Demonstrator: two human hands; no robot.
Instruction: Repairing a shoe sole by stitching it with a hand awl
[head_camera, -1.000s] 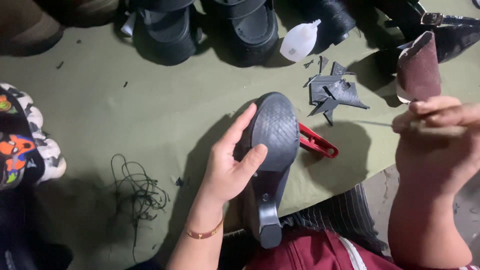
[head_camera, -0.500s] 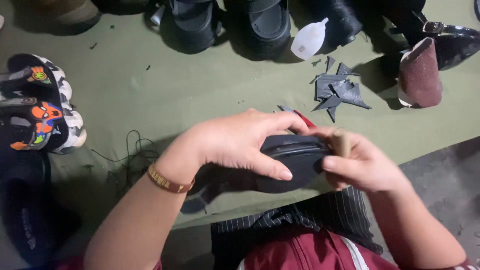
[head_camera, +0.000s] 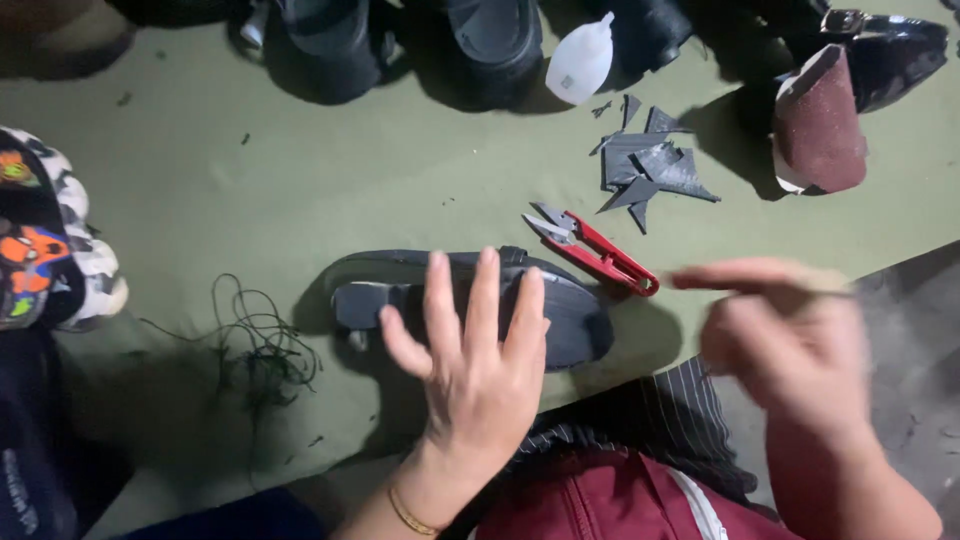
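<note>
A black heeled shoe (head_camera: 572, 312) lies on its side on the green cloth (head_camera: 250, 190), heel block pointing left. My left hand (head_camera: 480, 375) hovers flat over its middle with the fingers spread, holding nothing. My right hand (head_camera: 790, 350) is blurred at the right, away from the shoe. Its fingers are pinched on a thin tan-handled tool (head_camera: 830, 282); the tool's tip is too blurred to make out. Red thread snips (head_camera: 602, 256) lie just beyond the shoe's toe.
Black cut scraps (head_camera: 650, 165) and a white squeeze bottle (head_camera: 580, 62) lie farther back. A dark red shoe piece (head_camera: 820, 125) sits at the far right. Black shoes (head_camera: 490, 40) line the top edge, colourful sandals (head_camera: 40, 240) the left. Tangled dark thread (head_camera: 262, 350) lies left of the shoe.
Both hands held the shoe half a second ago. It now lies on the cloth, my left hand has opened above it, and my right hand has swung out to the right.
</note>
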